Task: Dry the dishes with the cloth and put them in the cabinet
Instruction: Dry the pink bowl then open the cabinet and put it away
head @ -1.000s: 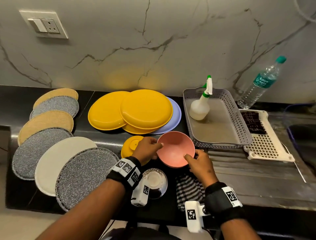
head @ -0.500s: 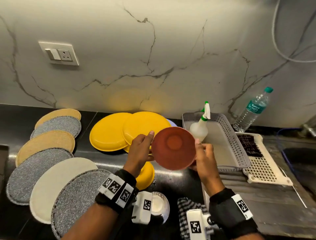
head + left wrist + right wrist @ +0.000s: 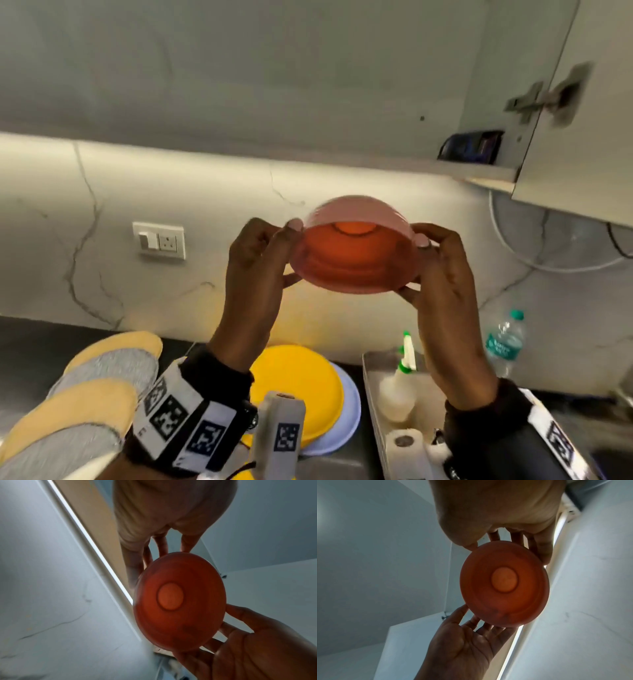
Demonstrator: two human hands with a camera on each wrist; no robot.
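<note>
While pink bowl [image 3: 356, 246] hangs mid-air between both hands, below open cabinet [image 3: 486, 171] up right: keep level, steer toward shelf edge, avoid clipping door (judgement). Left hand [image 3: 260, 260] grips left rim, thumb on top, fingers curled under; right hand [image 3: 442, 274] mirrors on right rim, fingers clamped on bowl. Two-sided hold suits light, smooth plastic; slip likely if wet. Bowl round, shallow, salmon-pink, translucent against light, small circular foot; underside faces wrist cameras [image 3: 178, 601]. Cloth not in view.
</note>
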